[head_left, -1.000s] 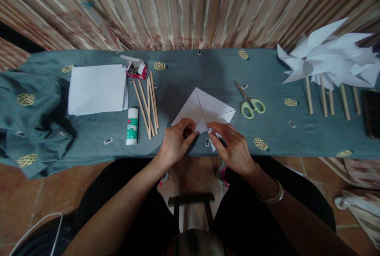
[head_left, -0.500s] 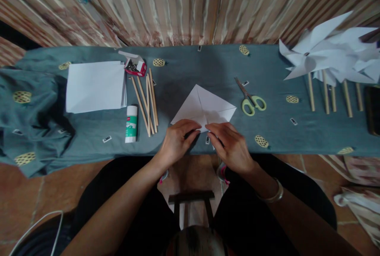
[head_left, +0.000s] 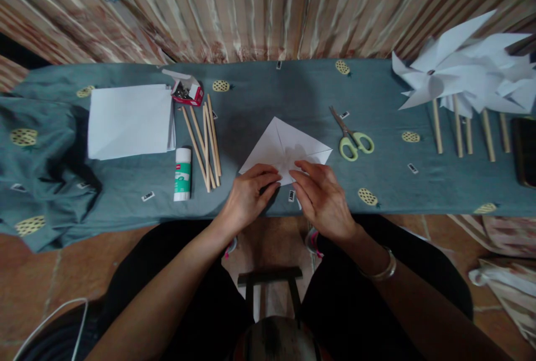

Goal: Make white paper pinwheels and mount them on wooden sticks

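Note:
A white square of paper (head_left: pixel 288 138) with creases or cuts running toward its middle lies cornerwise in front of me. My left hand (head_left: pixel 253 190) pinches its near left edge between thumb and fingers. At the near corner, my right hand (head_left: pixel 320 193) has thumb and fingers closed at the paper's edge; the fingertips partly cover it. Just right of the paper lie scissors with green handles (head_left: pixel 354 142), blades pointing away. Left of it rest several wooden sticks (head_left: pixel 207 143) and an upright-looking glue stick (head_left: pixel 182 175) with a white cap.
A stack of white paper (head_left: pixel 130 120) sits on the left, beside an open red box of small metal pins (head_left: pixel 187 90). Several paper pinwheels on sticks (head_left: pixel 444 73) lie at the far right, near a dark phone-like object (head_left: pixel 525 151). A patterned green cloth (head_left: pixel 268 84) covers the table.
The right hand's fingers have lifted and shifted slightly at the paper's near corner, showing more of its middle. My left hand keeps its place. The view has tilted a little.

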Demonstrator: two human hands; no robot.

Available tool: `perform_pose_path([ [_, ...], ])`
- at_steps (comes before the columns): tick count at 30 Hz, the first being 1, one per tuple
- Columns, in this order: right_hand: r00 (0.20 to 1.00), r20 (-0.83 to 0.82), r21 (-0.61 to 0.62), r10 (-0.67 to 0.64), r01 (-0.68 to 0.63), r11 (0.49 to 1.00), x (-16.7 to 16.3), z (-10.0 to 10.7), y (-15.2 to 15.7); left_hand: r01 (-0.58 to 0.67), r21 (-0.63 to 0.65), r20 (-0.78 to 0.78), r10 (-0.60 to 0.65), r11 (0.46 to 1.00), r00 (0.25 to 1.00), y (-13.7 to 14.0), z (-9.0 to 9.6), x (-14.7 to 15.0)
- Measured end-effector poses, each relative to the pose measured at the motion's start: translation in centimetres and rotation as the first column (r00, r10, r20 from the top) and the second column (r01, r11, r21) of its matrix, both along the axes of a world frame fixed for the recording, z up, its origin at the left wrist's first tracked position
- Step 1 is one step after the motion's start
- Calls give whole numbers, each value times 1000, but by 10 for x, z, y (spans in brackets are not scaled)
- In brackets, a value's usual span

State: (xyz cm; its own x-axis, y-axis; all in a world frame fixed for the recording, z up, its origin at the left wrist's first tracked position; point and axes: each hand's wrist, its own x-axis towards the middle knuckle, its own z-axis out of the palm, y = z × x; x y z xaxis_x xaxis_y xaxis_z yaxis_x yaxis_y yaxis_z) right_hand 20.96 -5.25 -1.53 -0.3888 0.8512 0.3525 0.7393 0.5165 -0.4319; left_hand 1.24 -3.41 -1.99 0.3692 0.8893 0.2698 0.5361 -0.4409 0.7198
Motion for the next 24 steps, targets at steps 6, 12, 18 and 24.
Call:
perform_pose_path([
  [6,998,-52,-49,-36,34,998,0,-1,1,14,-58,26,-12,998,1000,1,1,-1],
  [12,986,-163,-97,-43,27,995,-1,6,2,-25,-139,135,44,990,990,0,3,1],
  [18,984,-177,-113,22,-43,993,-1,7,0,-5,-148,146,26,989,989,-1,1,2],
  [24,991,-134,-94,24,-37,995,-1,4,-2,-14,-121,71,22,993,997,-2,-3,4],
])
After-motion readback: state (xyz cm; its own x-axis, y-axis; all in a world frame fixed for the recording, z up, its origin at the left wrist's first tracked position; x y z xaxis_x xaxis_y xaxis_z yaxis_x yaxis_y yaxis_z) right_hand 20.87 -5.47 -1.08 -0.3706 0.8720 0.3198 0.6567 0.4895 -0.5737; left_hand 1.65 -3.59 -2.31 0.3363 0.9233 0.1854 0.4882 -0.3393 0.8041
